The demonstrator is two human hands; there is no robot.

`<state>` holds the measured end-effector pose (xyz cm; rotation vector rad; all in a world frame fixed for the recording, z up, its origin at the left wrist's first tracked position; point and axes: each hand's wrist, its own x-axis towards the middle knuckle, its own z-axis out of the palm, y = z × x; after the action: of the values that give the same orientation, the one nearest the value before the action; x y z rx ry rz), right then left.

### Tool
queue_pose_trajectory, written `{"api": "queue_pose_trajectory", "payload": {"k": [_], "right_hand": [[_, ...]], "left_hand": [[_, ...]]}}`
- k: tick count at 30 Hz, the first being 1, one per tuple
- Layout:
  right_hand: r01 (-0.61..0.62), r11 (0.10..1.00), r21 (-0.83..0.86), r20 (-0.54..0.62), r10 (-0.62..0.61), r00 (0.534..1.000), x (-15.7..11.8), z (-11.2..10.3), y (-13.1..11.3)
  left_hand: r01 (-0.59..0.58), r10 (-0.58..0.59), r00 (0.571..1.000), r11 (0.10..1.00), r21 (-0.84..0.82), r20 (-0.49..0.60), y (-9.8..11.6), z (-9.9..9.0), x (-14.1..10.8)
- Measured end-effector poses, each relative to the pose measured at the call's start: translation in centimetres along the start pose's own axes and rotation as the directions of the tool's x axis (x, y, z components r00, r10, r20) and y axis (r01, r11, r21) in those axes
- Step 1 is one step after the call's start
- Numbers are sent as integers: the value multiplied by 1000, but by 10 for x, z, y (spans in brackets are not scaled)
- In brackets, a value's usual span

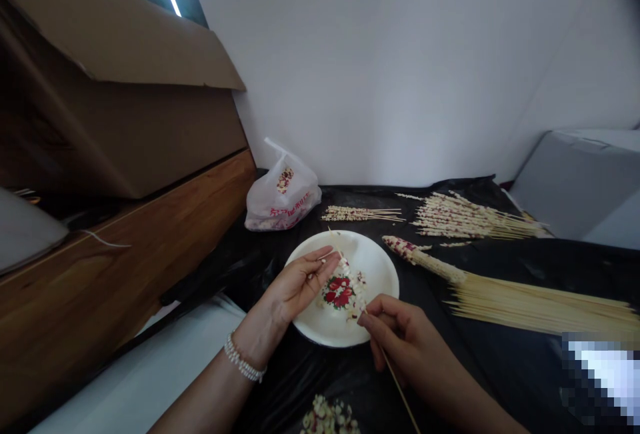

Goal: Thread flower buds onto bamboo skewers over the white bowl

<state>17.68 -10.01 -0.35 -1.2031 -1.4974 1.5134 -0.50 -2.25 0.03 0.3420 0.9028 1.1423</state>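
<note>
My right hand (400,331) pinches a thin wooden skewer (397,381) over the right rim of a white bowl (385,274) with a red flower print. Small pale pieces are threaded along the skewer's upper part, which slants up and left across the bowl. My left hand (303,284), with a beaded bracelet on the wrist, is over the bowl's left side. Its thumb and fingers close around the skewer near the upper end. Loose pale and dark red pieces (353,314) lie in the bowl.
Behind the bowl stand a plastic bag (283,197) of pieces and threaded skewers (350,213). More threaded skewers (450,215), a corn cob (425,259) and bare skewers (540,304) lie right. A pile of pieces (329,417) is in front; a cardboard box (150,121) stands left.
</note>
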Motion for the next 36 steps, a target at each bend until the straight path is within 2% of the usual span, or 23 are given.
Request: {"api": "queue_pose_trajectory", "payload": {"k": [8,14,19,25,31,36], "right_hand": [[-42,999,24,36,41,999,-2,1,-4],[-186,972,141,183,159,970,-1,2,-3],[-255,949,183,246,207,947,-3,3,-4],[-300,936,184,288,241,927,-5,4,-6],[-321,926,198,292,256,921,-6,3,-6],[-305,928,214,308,232,923,-3,3,-5]], "left_hand": [[-24,23,999,998,-63,-24,2,0,2],[8,-9,1000,993,-114,0,8,-1,2],[4,-1,1000,992,-125,24,9,-2,2],[-22,20,1000,987,-157,-15,12,0,0],[-77,72,996,991,-108,-51,13,8,-9],[-130,122,990,984,-120,-74,14,10,-10]]}}
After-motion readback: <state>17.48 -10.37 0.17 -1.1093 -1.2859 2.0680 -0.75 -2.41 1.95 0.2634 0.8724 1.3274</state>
